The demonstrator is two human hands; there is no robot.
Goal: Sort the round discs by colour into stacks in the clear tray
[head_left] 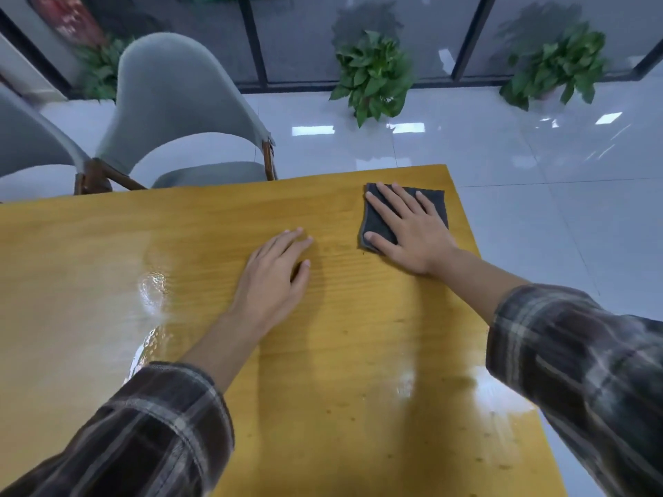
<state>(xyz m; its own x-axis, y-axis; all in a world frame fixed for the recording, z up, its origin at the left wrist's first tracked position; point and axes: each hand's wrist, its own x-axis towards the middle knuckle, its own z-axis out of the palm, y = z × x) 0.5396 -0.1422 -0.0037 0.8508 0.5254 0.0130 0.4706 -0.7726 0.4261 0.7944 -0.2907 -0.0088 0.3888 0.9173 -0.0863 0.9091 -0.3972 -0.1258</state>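
Right hand [412,231]: fingers spread flat, pressing folded dark grey cloth [376,224].
Left hand [274,278]: fingers straight, together, resting on yellow wooden table [107,263].

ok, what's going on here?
A person is at a wooden table. The right hand presses flat, fingers straight, on a dark grey cloth near the table's far right corner, as if wiping. The left hand rests flat on bare wood beside it and holds nothing. A wet patch shines on the tabletop to the left. No round discs or clear tray are in view, so no sorting shows here.
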